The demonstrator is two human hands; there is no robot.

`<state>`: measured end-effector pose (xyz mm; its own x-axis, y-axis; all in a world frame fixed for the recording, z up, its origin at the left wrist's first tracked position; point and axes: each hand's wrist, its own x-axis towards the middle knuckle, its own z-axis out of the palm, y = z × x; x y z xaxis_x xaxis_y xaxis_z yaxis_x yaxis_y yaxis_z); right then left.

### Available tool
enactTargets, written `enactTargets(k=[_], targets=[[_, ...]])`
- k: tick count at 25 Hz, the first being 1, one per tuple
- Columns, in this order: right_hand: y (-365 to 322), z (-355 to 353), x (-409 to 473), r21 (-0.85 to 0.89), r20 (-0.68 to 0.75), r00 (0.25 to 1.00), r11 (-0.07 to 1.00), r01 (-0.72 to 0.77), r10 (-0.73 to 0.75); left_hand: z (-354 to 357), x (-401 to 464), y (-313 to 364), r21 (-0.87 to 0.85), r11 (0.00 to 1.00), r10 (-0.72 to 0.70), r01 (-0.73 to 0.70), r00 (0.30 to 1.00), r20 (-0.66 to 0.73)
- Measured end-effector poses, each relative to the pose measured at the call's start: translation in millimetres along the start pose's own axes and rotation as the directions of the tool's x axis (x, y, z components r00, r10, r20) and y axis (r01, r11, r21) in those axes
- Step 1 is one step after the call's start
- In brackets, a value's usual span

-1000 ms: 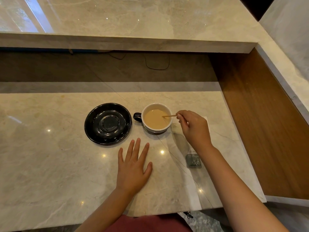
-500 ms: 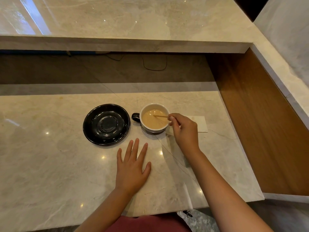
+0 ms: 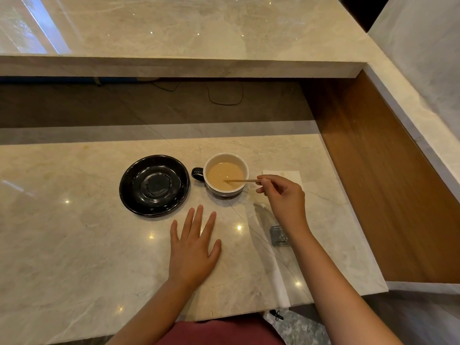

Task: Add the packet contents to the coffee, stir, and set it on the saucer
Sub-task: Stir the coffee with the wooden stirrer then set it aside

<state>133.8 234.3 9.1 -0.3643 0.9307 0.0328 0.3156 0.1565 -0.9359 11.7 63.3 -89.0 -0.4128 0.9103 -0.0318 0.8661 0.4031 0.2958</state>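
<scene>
My right hand (image 3: 283, 199) had its grip pinched on the near end of the thin wooden stirrer (image 3: 242, 181), thumb and forefinger pressed together on it, the other fingers curled loosely. The stick ran out leftward from that grip, over the rim, its far tip dipped in the pale milky coffee (image 3: 225, 175). The cup (image 3: 226, 174) stood on the tabletop (image 3: 74, 245) just left of the grip, its dark handle pointing away from it toward the black saucer (image 3: 154, 185), which lay bare just beyond the handle and not touching the cup. A white napkin (image 3: 291, 176) lay behind the grip, and a small grey packet (image 3: 280, 235) sat nearer me, partly hidden by my forearm. My left hand (image 3: 193, 250) lay flat and spread on the tabletop, holding nothing, well short of the cup.

As I judged it, nothing steadied the cup, so a hard sweep against the wall could have nudged it or slopped coffee over the rim. The stirrer was slender and might have slipped or dripped on lifting out. Carrying the cup to the saucer risked a spill or an off-centre landing
</scene>
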Motion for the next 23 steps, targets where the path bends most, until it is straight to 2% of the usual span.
enactTargets(k=[8,14,17,20,23], targets=[[3.6,-24.2,-3.5,0.038,-0.038,0.999,0.999,-0.025,0.026,-0.9,-0.2,0.9,0.001,1.0,-0.007,0.007,1.0,0.004],[10.7,-50.1,-0.7,0.234,-0.045,0.99,0.965,-0.119,0.133,-0.9,0.0,1.3,-0.017,1.0,0.001,-0.002,1.0,-0.012],[23.1,-72.5,0.8,0.302,-0.098,0.976,0.941,-0.154,0.192,-0.7,0.5,1.1,-0.009,1.0,-0.002,0.002,1.0,-0.011],[41.1,-93.1,0.5,0.234,-0.191,0.965,0.963,-0.133,0.18,0.0,0.4,1.0,-0.009,1.0,0.001,-0.001,1.0,-0.016],[54.2,-102.5,-2.4,0.058,-0.241,0.968,0.996,-0.06,0.073,-0.1,1.1,1.2,-0.018,1.0,0.002,-0.003,1.0,-0.021]])
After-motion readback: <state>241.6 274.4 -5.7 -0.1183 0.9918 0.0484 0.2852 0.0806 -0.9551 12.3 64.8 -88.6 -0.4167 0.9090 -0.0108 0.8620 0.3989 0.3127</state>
